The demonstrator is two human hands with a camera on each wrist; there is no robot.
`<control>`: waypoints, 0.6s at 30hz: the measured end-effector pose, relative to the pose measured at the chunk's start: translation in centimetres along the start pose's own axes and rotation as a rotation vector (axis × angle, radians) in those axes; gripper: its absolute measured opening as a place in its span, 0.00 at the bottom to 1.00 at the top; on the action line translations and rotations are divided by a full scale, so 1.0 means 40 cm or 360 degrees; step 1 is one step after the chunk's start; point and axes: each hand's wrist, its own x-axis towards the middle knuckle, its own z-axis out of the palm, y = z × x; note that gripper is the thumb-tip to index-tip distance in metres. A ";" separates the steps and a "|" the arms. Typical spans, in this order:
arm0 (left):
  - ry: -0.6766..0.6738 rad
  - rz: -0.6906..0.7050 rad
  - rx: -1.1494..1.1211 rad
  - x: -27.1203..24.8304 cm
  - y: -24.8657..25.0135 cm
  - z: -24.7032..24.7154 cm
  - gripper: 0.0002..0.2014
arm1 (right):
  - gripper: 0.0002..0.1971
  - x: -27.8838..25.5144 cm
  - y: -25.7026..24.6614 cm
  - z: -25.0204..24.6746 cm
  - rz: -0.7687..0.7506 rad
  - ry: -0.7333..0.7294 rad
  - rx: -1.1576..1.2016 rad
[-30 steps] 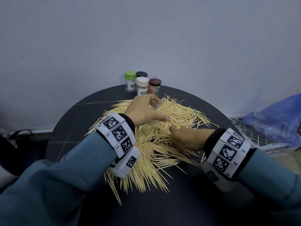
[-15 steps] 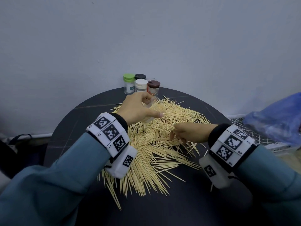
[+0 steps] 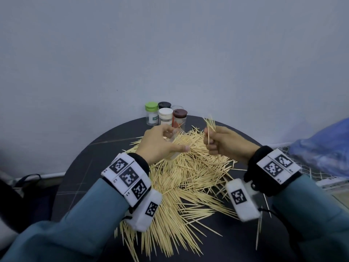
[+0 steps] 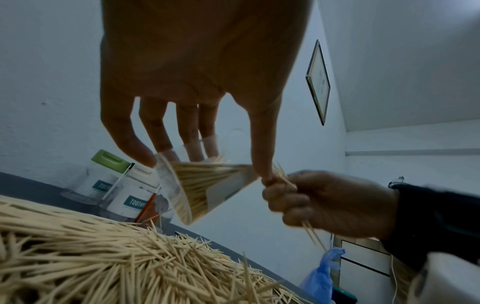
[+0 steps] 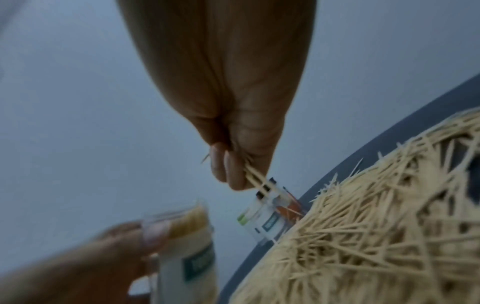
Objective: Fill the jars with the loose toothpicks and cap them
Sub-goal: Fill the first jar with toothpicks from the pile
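A big heap of loose toothpicks (image 3: 181, 178) covers the round dark table (image 3: 79, 167). My left hand (image 3: 160, 146) grips an uncapped clear jar (image 4: 205, 189), partly filled with toothpicks and lifted above the heap; the same jar (image 5: 187, 242) shows blurred in the right wrist view. My right hand (image 3: 222, 142) pinches a small bunch of toothpicks (image 3: 210, 125), raised just right of the jar. The pinched sticks (image 5: 257, 181) poke out past the fingertips. Capped jars stand at the table's far edge: green lid (image 3: 151, 113), white lid (image 3: 165, 116), brown lid (image 3: 179, 118), black lid (image 3: 164, 104).
An uncapped clear jar (image 3: 177, 107) stands behind the brown-lidded one. A white wire basket (image 3: 321, 178) with a blue plastic bag (image 3: 324, 146) sits right of the table. A plain wall rises close behind. A few stray toothpicks (image 3: 259, 229) lie near the table's right edge.
My right hand has lifted off the heap with a bunch of toothpicks and risen toward the jar. My left hand has raised the jar slightly.
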 end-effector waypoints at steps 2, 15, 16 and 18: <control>-0.0055 -0.0009 -0.0004 -0.002 -0.001 0.008 0.31 | 0.14 0.007 -0.021 0.013 -0.0140 0.0076 0.0262; -0.0236 -0.0040 -0.0323 -0.002 -0.006 0.048 0.27 | 0.12 0.019 0.002 0.084 -0.0524 0.0144 0.0451; -0.0249 -0.0039 -0.0341 -0.001 -0.007 0.051 0.27 | 0.12 0.019 0.006 0.085 -0.0559 0.0172 0.0422; -0.0273 -0.0042 -0.0362 0.000 -0.010 0.056 0.26 | 0.11 0.022 0.016 0.086 -0.0636 0.0238 0.0291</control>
